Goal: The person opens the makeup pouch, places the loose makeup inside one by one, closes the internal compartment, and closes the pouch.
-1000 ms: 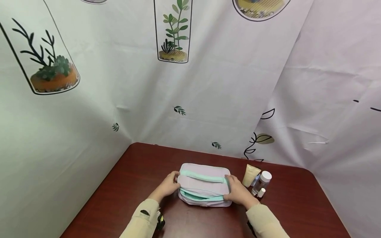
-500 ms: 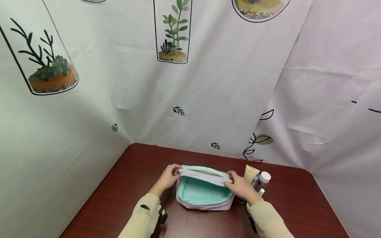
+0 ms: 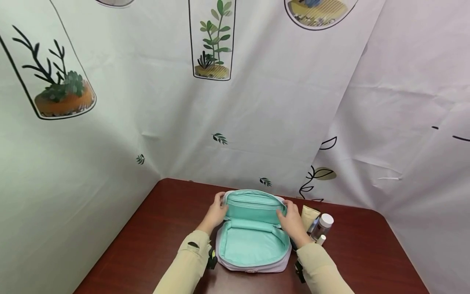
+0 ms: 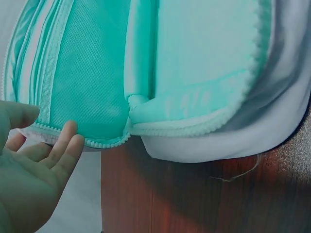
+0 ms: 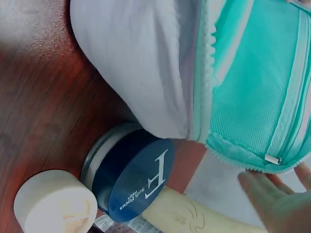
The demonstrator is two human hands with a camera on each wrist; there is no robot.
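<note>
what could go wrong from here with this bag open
The raised lid might flop forward if the left hand and right hand let go. The blue-lidded jar sits close beside the bag, so shifting the bag could knock it.

The table (image 3: pixel 176 216) holds a bag (image 3: pixel 253 247) left of a tube (image 3: pixel 309 216).

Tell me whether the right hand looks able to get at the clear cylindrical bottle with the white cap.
Probably yes: the bottle stands beside the right hand, its top unobstructed. It would first need to leave the raised turquoise-lined lid of the lilac fabric bag.
</note>
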